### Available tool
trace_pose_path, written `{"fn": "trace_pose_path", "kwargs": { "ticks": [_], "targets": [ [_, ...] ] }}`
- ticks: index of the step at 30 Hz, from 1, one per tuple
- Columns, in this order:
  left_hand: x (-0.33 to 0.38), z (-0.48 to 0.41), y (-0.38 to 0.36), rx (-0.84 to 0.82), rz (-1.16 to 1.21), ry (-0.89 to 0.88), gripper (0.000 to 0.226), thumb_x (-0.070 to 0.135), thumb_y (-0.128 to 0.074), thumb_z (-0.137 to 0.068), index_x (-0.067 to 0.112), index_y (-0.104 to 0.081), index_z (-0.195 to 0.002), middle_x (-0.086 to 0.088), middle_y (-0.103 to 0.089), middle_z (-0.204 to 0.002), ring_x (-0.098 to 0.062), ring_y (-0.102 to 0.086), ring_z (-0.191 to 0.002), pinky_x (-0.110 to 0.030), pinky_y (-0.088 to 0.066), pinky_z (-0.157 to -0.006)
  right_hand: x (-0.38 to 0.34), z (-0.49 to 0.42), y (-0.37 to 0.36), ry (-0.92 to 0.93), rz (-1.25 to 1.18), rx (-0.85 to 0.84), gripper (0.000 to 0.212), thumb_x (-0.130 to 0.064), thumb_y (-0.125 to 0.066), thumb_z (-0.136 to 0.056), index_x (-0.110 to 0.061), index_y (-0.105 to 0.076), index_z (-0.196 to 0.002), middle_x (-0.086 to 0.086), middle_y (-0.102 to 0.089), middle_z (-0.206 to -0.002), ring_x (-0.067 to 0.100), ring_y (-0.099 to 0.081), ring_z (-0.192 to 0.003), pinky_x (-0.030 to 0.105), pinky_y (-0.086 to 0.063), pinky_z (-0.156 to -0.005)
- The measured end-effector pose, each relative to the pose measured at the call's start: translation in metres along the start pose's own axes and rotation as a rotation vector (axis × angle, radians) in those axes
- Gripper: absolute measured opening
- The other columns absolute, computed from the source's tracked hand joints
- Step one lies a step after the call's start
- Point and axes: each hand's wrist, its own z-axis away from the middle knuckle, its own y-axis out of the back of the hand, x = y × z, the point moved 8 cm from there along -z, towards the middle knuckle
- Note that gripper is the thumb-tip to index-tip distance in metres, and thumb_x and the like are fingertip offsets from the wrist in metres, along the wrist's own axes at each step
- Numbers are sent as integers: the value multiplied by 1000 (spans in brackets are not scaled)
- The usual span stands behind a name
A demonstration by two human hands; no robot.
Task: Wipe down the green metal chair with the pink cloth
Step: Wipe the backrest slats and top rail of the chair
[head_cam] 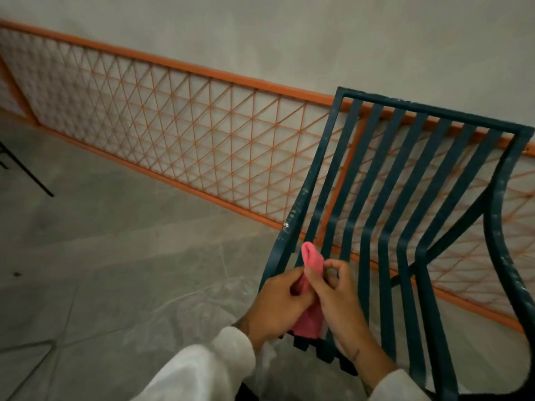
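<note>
The green metal chair (405, 215) fills the right half of the view, its slatted seat and back running from the bottom centre up to the right, with white paint flecks on its frame. A pink cloth (312, 263) is bunched between both hands above the seat's near left corner. My left hand (275, 302) grips its lower part. My right hand (335, 296) pinches its upper part with thumb and fingers. I cannot tell whether the cloth touches the chair. Both wrists wear white sleeves.
An orange metal lattice panel (173, 125) leans along the pale wall behind the chair. Thin black legs (26, 172) of some other furniture stand at the far left. The floor (115, 270) is grey stone with pale streaks.
</note>
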Motion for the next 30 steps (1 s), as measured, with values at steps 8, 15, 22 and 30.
{"fn": "trace_pose_path", "kwargs": {
  "ticks": [8, 15, 22, 30],
  "targets": [
    [-55, -11, 82, 415, 281, 62, 26, 11, -58, -94, 30, -70, -106, 7, -74, -101, -13, -69, -94, -21, -52, -77, -39, -44, -14, 185, 232, -41, 9, -34, -63, -94, -40, -59, -101, -17, -73, -91, 0, -69, -83, 29, -56, -77],
    [-82, -26, 79, 255, 30, 82, 32, 15, -66, -90, 20, -66, -121, 8, -70, -116, -5, -64, -108, -18, -50, -94, -60, -71, -43, 451, 677, -100, 26, -31, -66, -92, -35, -62, -118, -14, -51, -120, -2, -51, -107, 11, -36, -89],
    [-97, -27, 70, 214, -17, 85, 31, 20, -62, -93, 20, -64, -124, 9, -71, -113, -3, -64, -105, -27, -50, -99, -35, -59, -64, 618, 889, -159, 34, -18, -67, -93, -21, -69, -126, -3, -55, -143, 13, -52, -128, 19, -31, -108],
    [-96, -27, 69, 167, 53, 80, 30, 18, -59, -95, 21, -64, -125, 9, -71, -113, 1, -65, -103, -13, -50, -88, -49, -76, -60, 656, 819, -182, 31, -12, -65, -93, -20, -71, -122, -2, -59, -139, 13, -53, -126, 37, -41, -113]
  ]
}}
